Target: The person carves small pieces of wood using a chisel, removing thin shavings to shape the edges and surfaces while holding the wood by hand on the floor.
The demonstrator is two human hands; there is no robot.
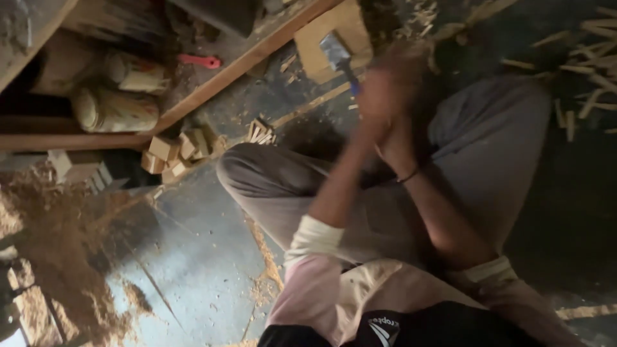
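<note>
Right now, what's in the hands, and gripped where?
Both hands, left hand and right hand, are motion-blurred but close together around the handle end of a hatchet; its metal head sticks out above them.

Dim, warm light; the right side sinks into shadow, pale glare on the floor [193,257], hands smeared by motion blur.
</note>
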